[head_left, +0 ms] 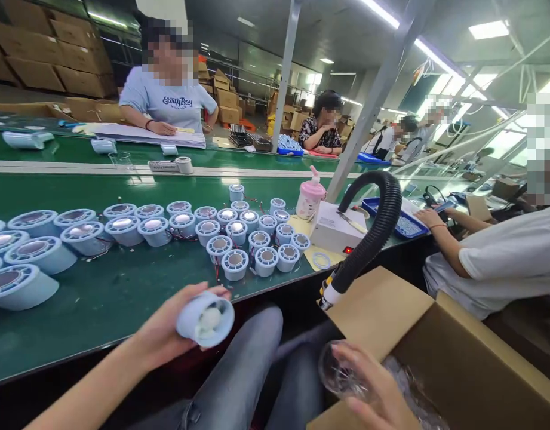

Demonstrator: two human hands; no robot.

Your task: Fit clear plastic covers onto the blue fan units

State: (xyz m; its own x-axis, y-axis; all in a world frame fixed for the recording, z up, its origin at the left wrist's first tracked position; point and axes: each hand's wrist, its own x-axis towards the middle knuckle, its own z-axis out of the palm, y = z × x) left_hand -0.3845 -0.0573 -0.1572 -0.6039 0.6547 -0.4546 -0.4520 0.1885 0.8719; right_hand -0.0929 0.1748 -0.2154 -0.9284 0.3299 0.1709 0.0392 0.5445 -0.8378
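My left hand (171, 319) is wrapped round a light blue cup-shaped housing (206, 319), its open end facing me and whitish parts showing inside. It is held over my lap, by the table's front edge. At the lower right, my right hand (375, 382) grips a clear plastic cup (341, 370) beside an open cardboard box (476, 364). More clear plastic pieces (413, 388) lie inside that box. On the green table (122, 304), several blue round housings (234, 263) with thin red and black wires stand in groups ahead of my left hand.
A black flexible hose (377, 233) arches over the box's near-left flap. Behind it are a white device (337, 227) and a pink bottle (311, 194). A person (167, 101) sits across the table; another person's white sleeve (512, 245) is at the right.
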